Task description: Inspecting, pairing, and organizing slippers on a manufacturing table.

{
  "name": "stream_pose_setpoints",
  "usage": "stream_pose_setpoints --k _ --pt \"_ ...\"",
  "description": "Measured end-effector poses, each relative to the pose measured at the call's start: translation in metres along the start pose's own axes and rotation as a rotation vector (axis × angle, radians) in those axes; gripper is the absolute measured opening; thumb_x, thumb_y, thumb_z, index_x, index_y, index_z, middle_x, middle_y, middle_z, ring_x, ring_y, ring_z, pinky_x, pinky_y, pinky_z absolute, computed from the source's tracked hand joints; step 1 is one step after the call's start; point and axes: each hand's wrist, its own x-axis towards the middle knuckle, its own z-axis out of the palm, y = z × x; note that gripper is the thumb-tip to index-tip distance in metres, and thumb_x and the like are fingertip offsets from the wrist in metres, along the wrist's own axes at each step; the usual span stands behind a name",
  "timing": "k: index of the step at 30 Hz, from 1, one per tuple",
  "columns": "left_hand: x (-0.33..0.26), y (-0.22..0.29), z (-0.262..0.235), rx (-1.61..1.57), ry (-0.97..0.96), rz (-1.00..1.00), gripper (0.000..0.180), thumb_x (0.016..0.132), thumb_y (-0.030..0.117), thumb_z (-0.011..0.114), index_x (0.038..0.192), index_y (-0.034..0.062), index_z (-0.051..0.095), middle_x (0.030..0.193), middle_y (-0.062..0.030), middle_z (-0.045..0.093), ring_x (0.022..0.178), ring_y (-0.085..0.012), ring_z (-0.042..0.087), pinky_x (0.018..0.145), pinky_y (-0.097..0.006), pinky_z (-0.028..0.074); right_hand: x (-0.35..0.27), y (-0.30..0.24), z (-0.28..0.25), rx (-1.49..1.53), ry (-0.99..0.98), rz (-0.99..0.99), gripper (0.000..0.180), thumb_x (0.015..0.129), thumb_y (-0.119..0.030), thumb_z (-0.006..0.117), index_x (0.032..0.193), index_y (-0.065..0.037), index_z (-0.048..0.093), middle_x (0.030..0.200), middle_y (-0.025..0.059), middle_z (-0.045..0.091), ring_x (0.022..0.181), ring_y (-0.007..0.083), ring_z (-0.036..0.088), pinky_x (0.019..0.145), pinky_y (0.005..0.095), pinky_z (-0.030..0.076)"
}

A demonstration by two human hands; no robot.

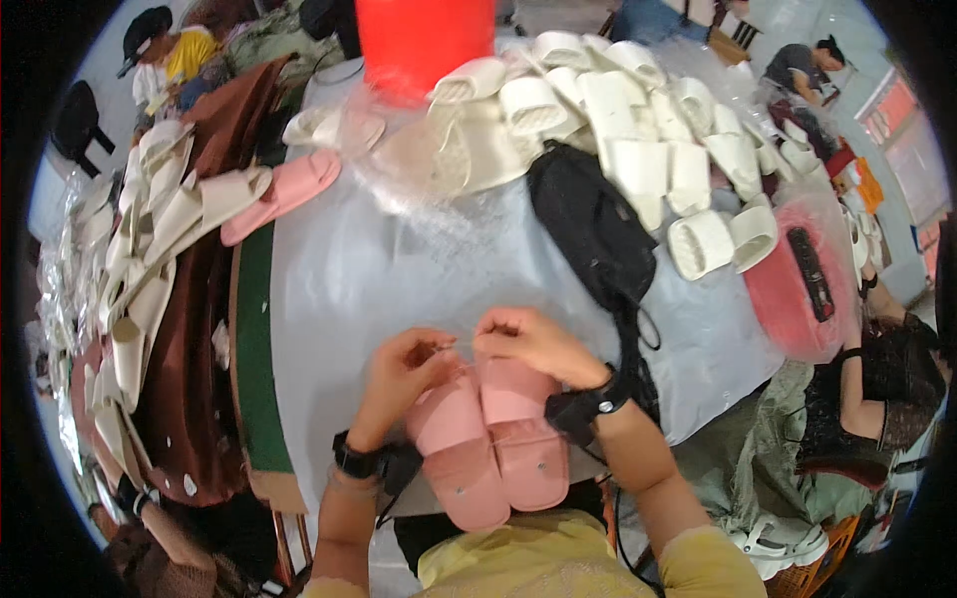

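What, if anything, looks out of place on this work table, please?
One loose pink slipper lies among cream slippers at the table's far left, away from the pink pair under the left hand and right hand.

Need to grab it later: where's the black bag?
In the head view, the black bag lies right of centre on the table, just below the white slippers.

White slippers (638, 149), black bag (588, 224), red bucket (424, 40) w/ lone pink slipper (284, 194).

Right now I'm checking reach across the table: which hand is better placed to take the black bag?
Right. The right hand rests on the pink slippers on the side next to the black bag; the left hand sits farther from it.
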Motion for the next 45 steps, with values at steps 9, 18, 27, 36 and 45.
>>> stream_pose_setpoints --k 9,18,27,36,45 --pt "0.000 -0.004 -0.001 0.169 0.120 0.122 0.008 0.080 0.005 0.059 0.083 -0.0016 0.056 0.073 -0.0041 0.058 0.067 -0.0089 0.055 0.059 -0.022 0.046 -0.002 0.004 -0.003 -0.146 0.035 -0.199 0.019 0.080 -0.017 0.056 0.085 0.001 0.058 0.075 0.0041 0.058 0.069 0.0105 0.051 0.064 0.0257 0.042" --pt "0.012 -0.028 -0.008 0.147 0.032 0.174 0.012 0.082 0.010 0.059 0.082 0.0004 0.053 0.073 -0.0020 0.054 0.064 -0.0082 0.050 0.059 -0.022 0.042 0.000 0.011 -0.002 -0.109 0.072 -0.242 0.020 0.076 -0.018 0.057 0.079 0.002 0.057 0.065 0.0051 0.056 0.060 0.0113 0.050 0.055 0.0265 0.041" --pt "0.017 -0.038 -0.016 0.035 0.028 0.181 0.014 0.082 0.010 0.062 0.083 0.0012 0.052 0.073 -0.0024 0.054 0.064 -0.0076 0.050 0.059 -0.021 0.043 0.003 0.013 0.001 0.021 0.045 -0.240 0.016 0.076 -0.015 0.058 0.076 0.001 0.056 0.060 0.0015 0.054 0.056 0.0084 0.048 0.051 0.0240 0.038" --pt "-0.008 0.004 0.004 0.212 0.025 0.114 0.026 0.084 0.020 0.059 0.092 -0.0040 0.054 0.081 -0.0099 0.059 0.070 -0.0146 0.052 0.062 -0.028 0.043 0.000 0.005 0.001 -0.118 0.053 -0.263 0.019 0.076 -0.018 0.058 0.078 0.001 0.056 0.063 0.0032 0.055 0.058 0.0092 0.049 0.053 0.0252 0.039" --pt "-0.003 -0.002 0.005 0.285 0.113 0.084 0.014 0.083 0.011 0.058 0.086 -0.0023 0.056 0.076 -0.0050 0.059 0.065 -0.0089 0.053 0.059 -0.022 0.045 0.000 0.009 -0.001 -0.233 0.105 -0.180 0.022 0.078 -0.020 0.057 0.084 0.001 0.058 0.072 0.0060 0.058 0.066 0.0119 0.052 0.059 0.0276 0.042"
